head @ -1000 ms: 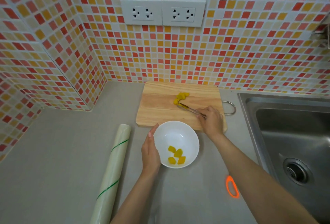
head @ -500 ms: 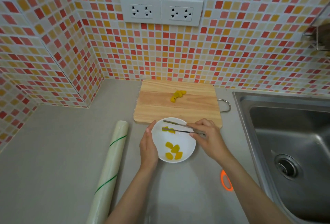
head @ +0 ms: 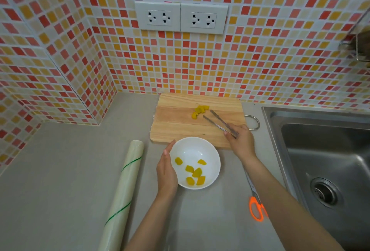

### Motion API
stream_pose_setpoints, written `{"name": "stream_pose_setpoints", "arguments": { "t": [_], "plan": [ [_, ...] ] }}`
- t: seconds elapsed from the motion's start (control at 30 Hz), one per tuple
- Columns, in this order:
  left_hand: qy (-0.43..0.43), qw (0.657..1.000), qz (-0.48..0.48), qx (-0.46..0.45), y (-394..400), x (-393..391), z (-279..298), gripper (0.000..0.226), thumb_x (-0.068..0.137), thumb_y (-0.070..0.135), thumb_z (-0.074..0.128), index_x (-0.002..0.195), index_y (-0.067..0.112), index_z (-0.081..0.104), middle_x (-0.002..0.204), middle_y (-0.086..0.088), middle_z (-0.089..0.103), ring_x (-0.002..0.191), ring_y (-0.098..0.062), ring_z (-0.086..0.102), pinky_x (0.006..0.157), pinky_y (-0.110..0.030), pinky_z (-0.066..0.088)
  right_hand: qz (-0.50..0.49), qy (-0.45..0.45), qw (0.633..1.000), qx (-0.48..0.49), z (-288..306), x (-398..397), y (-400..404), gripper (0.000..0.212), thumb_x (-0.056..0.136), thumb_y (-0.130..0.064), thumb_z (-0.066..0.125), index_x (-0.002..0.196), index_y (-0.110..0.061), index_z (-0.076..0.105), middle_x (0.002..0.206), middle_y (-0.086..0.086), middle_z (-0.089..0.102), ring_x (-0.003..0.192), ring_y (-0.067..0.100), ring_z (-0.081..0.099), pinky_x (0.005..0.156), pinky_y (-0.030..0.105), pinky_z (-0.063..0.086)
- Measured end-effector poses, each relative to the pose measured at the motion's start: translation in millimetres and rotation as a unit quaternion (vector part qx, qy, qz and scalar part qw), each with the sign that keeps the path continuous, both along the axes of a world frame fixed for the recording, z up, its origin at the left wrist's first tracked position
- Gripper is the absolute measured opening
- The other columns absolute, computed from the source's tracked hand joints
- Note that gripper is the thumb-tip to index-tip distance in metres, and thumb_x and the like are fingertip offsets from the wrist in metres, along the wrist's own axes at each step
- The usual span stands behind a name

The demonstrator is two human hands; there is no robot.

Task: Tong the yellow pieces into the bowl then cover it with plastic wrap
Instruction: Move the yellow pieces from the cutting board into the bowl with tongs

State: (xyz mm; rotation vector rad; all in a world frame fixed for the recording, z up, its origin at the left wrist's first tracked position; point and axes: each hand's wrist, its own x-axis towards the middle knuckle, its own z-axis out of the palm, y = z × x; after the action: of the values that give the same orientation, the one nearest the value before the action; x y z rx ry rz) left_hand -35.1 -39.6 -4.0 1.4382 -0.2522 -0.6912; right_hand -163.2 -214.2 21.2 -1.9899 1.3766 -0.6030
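A white bowl (head: 195,146) stands on the grey counter just in front of the wooden cutting board (head: 176,126). Several yellow pieces (head: 193,172) lie in its bottom. More yellow pieces (head: 200,110) sit in a small heap on the far part of the board. My left hand (head: 166,170) rests flat against the bowl's left side. My right hand (head: 240,140) grips metal tongs (head: 217,122) over the board; their tips are spread apart and empty, just right of the heap. A roll of plastic wrap (head: 124,192) lies left of the bowl.
Orange-handled scissors (head: 256,206) lie on the counter under my right forearm. A steel sink (head: 324,162) fills the right side. Tiled walls close the back and left, with two socket plates (head: 181,17) above the board.
The tongs dropped a yellow piece into the bowl and swung back over the cutting board, now empty near the heap. My left hand stayed at the bowl.
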Motion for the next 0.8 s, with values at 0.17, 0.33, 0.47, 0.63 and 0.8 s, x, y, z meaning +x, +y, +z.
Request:
{"name": "stream_pose_setpoints", "arguments": {
  "t": [0.17, 0.33, 0.47, 0.63, 0.8],
  "plan": [
    [0.020, 1.000, 0.002, -0.013, 0, -1, 0, 0.040, 0.100, 0.031, 0.027, 0.116, 0.030, 0.063, 0.112, 0.019, 0.063, 0.095, 0.012, 0.060, 0.068, -0.003, 0.046, 0.013, 0.047, 0.999, 0.003, -1, 25, -18, 0.040, 0.084, -0.023, 0.065, 0.122, -0.013, 0.061, 0.108, 0.017, 0.062, 0.104, 0.033, 0.057, 0.092, 0.040, 0.045],
    [0.024, 1.000, 0.007, -0.011, 0, -1, -3, 0.040, 0.100, 0.030, 0.028, 0.116, 0.028, 0.064, 0.111, 0.020, 0.064, 0.093, 0.012, 0.061, 0.066, -0.003, 0.045, 0.059, 0.102, 0.992, -0.038, -2, 49, -17, 0.039, 0.084, -0.028, 0.063, 0.122, -0.021, 0.061, 0.109, 0.013, 0.061, 0.104, 0.031, 0.057, 0.091, 0.039, 0.042],
    [0.019, 1.000, 0.001, -0.015, 0, 0, -2, 0.039, 0.100, 0.028, 0.027, 0.117, 0.027, 0.063, 0.112, 0.019, 0.063, 0.093, 0.013, 0.060, 0.067, -0.003, 0.045, 0.080, 0.175, 0.977, -0.098, -7, 59, -14, 0.034, 0.087, -0.030, 0.058, 0.121, -0.025, 0.061, 0.109, 0.009, 0.059, 0.101, 0.030, 0.057, 0.088, 0.038, 0.035],
    [0.017, 1.000, -0.003, -0.015, 0, 0, -2, 0.039, 0.100, 0.028, 0.027, 0.117, 0.025, 0.062, 0.110, 0.020, 0.063, 0.091, 0.015, 0.060, 0.066, -0.002, 0.044, 0.037, 0.183, 0.976, -0.114, -12, 55, -12, 0.026, 0.088, -0.025, 0.057, 0.112, -0.023, 0.066, 0.103, 0.009, 0.060, 0.089, 0.032, 0.058, 0.083, 0.037, 0.033],
    [0.015, 1.000, -0.002, -0.014, 0, -1, -2, 0.037, 0.100, 0.029, 0.027, 0.112, 0.032, 0.063, 0.108, 0.022, 0.063, 0.091, 0.015, 0.060, 0.066, -0.002, 0.044, 0.038, 0.092, 0.990, -0.102, -2, 42, -7, 0.026, 0.086, -0.020, 0.061, 0.111, -0.019, 0.068, 0.098, 0.010, 0.062, 0.087, 0.031, 0.059, 0.084, 0.039, 0.037]
  ]
}}
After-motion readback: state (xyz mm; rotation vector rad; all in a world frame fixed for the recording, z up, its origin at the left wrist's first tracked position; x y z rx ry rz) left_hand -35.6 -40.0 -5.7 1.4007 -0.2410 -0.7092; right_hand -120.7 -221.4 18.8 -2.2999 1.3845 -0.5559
